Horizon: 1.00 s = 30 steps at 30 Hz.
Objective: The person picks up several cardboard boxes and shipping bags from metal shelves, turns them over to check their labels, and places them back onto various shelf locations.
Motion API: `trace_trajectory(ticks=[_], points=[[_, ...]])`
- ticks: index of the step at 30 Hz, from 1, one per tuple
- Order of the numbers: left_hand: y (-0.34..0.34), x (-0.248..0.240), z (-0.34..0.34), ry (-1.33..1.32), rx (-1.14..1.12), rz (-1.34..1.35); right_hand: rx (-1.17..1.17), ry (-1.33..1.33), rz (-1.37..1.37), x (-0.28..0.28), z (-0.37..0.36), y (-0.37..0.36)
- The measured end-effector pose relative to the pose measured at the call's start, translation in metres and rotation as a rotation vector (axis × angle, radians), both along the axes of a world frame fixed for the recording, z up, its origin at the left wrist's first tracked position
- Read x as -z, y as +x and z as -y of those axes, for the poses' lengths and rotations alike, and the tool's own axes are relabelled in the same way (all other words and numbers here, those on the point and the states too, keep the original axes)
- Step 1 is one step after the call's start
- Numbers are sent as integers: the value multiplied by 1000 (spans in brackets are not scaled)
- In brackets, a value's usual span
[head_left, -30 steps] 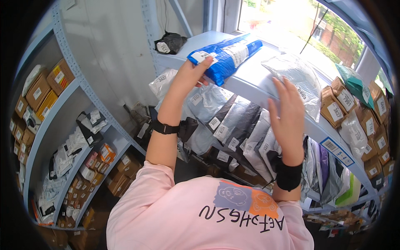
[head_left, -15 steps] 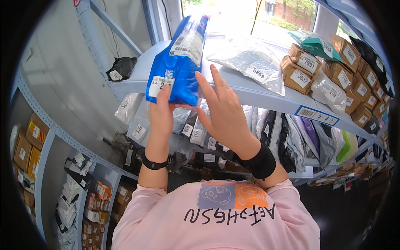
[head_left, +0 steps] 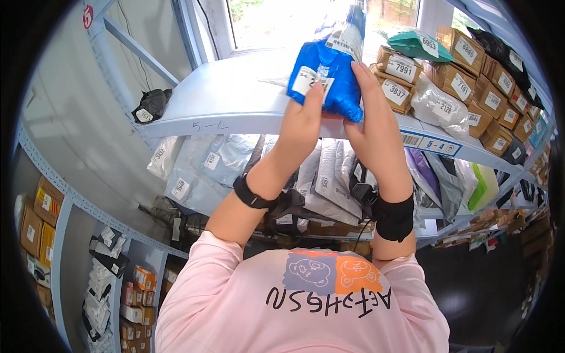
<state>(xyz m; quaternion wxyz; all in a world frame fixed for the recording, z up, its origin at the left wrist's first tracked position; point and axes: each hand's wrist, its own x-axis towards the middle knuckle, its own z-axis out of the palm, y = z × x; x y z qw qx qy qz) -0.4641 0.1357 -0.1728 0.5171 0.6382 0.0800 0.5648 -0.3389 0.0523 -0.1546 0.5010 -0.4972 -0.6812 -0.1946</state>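
The person's left hand point(head_left: 300, 126) pinches a blue package point(head_left: 340, 88) above the shelf point(head_left: 218, 94), thumb on its white label point(head_left: 305, 81) (printed, partly covered); the right hand point(head_left: 379, 120), fingers extended, lies along its side. Since the previous frame, the package has shifted rightward, hiding most of a white bag point(head_left: 275, 81).

Teal packet point(head_left: 414, 45) atop cartons point(head_left: 401, 68); dark clutter point(head_left: 163, 210), indistinct.

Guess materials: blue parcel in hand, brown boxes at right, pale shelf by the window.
Blue parcel: probably glossy plastic film; bright highlights, crinkles.
Brown boxes: likely matte cardboard; plain brown faces, square edges.
Pale shelf: perhaps painted metal; smooth surface, straight-lipped front edge. Coated board possible.
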Motion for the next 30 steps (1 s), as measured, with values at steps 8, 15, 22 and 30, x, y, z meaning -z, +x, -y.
trace_trajectory(ticks=[8,15,22,30], points=[[54,1,1,-126,91,-110,224,42,243,10,2,45],[51,-1,-9,-55,248,-209,253,123,230,11,-5,44],[-9,-23,0,289,-440,-620,254,153,262,4,-12,61],[-66,-27,-83,408,-1043,-829,313,104,310,1,-20,37]])
